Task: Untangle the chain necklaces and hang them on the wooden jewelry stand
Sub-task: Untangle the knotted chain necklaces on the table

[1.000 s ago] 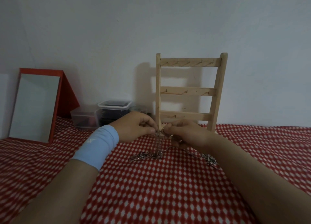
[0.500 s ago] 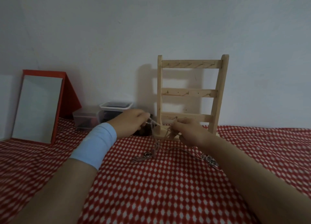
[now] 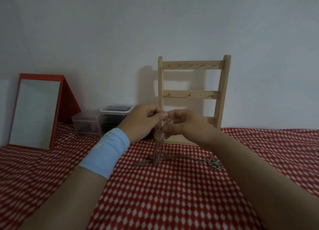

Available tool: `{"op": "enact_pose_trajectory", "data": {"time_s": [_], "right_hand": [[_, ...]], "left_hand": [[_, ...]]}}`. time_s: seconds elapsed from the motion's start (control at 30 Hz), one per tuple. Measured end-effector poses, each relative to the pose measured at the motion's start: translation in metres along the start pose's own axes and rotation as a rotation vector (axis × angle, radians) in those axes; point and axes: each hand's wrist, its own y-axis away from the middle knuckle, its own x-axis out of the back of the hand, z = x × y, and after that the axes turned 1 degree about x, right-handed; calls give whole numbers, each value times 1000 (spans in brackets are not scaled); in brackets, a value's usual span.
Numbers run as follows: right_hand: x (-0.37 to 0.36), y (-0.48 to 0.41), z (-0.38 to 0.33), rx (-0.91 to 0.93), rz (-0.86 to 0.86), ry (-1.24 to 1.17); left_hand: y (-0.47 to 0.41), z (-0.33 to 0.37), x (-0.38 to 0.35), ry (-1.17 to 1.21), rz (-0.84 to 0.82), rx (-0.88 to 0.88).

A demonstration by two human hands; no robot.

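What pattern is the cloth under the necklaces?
The cloth is red with small white diamond-like spots, seen clearly in the head view.

Both forearms reach forward and converge. The left hand (image 3: 145,121) and right hand (image 3: 187,124) meet fingertip to fingertip, raised, fingers curled, each pinching the chain necklaces (image 3: 158,143).
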Motion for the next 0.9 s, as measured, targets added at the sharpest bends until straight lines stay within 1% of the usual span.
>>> {"op": "enact_pose_trajectory", "data": {"time_s": [0.07,0.1,0.2,0.27,0.3,0.33,0.4,0.43,0.5,0.57,0.63,0.7,0.8,0.9], "right_hand": [[2,0,1,4,26,48],[3,0,1,-6,32,52],[4,-1,2,-43,51,32],[2,-1,3,-40,62,99],[1,-1,3,-36,73,122],[1,-2,4,-32,82,124],[1,-2,6,-25,83,62],[2,-2,8,-24,80,29],[4,-3,10,-32,74,-42],[6,-3,12,-45,49,-127],[6,-2,13,-29,16,-149],[6,-2,14,-11,13,-126],[7,-3,18,15,93,-80],[8,-4,20,28,144,-19]], "left_hand": [[0,0,2,-71,43,-20],[1,-1,4,-106,38,-13],[1,-4,7,-151,-47,37],[1,-5,7,-135,-134,93],[2,-6,7,-36,-179,147],[3,-6,6,147,-214,213],[6,-8,1,509,-217,314],[8,-9,-2,616,-205,338],[10,-15,-13,757,-202,353],[12,-20,-22,793,-196,351],[11,-21,-27,725,-196,330],[11,-23,-28,559,-194,274],[8,-26,-27,229,-155,175],[6,-28,-26,32,-126,105]]}}
